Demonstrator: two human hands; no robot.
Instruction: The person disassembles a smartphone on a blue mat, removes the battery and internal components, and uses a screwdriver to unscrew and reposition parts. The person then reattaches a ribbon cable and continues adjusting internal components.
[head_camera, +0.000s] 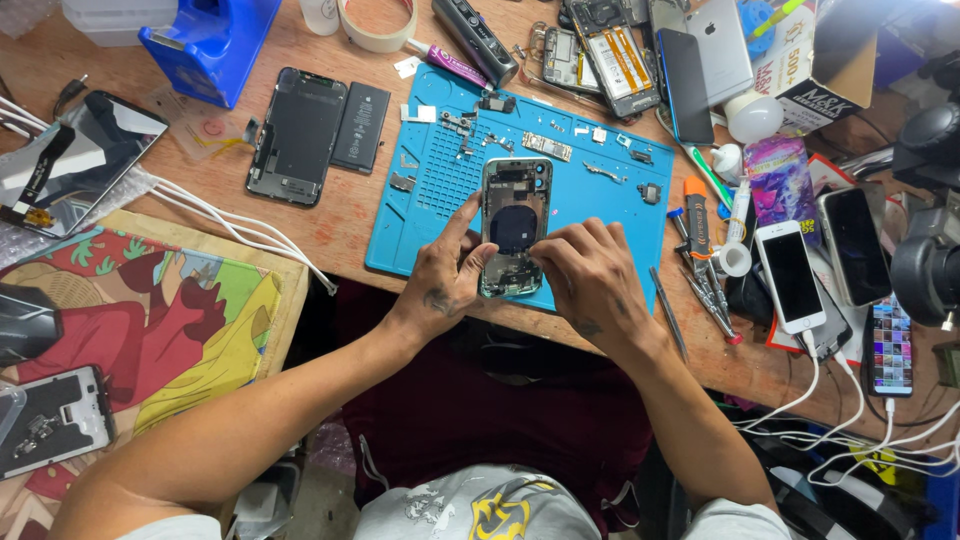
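1. Two hands meet over an opened phone housing that lies face-up on the blue repair mat, near the front edge of the wooden surface.
2. The left hand clasps the housing's left side and lower corner, its index finger stretched up along the edge; it steadies the shell rather than working on it.
3. The right hand rests at the lower right of the housing with fingertips pinched together over the bottom section; whether a small part or tool sits between them cannot be told.
4. Judging by this, the step in hand is fine work in the housing's lower end, seating or freeing a small component.
5. Small screws and brackets lie scattered on the mat above the housing; a row of screwdrivers lies just right of the mat.
6. The next move calls for a steady left-hand hold and precise, light fingertip pressure, since the parts are tiny and easily lost.
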